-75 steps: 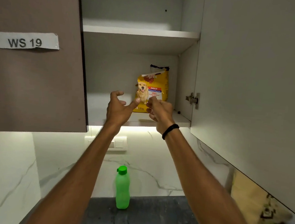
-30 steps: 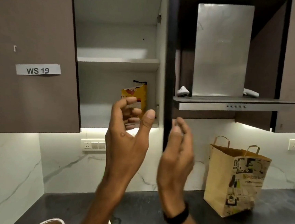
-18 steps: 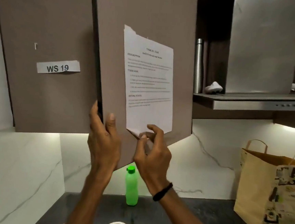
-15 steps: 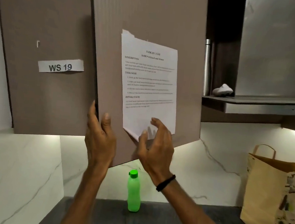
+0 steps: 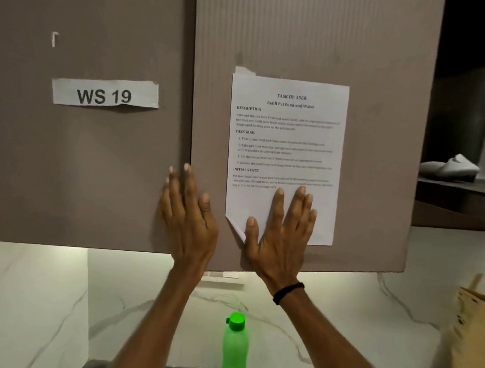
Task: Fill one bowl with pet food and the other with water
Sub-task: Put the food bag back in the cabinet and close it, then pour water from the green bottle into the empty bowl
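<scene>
Green bottle (image 5: 234, 353) upright, well below right hand (image 5: 279, 241) flat on cabinet door (image 5: 307, 37)

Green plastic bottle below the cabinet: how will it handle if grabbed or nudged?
The tall, narrow green plastic bottle stands upright, so a nudge near its cap would probably tip it. Its smooth wall looks possibly slick. Opaque plastic hides the fill, so weight is unknown.

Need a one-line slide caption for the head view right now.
Left hand and right hand flat against the cabinet door, the right over the taped task sheet; green bottle stands below.
</scene>
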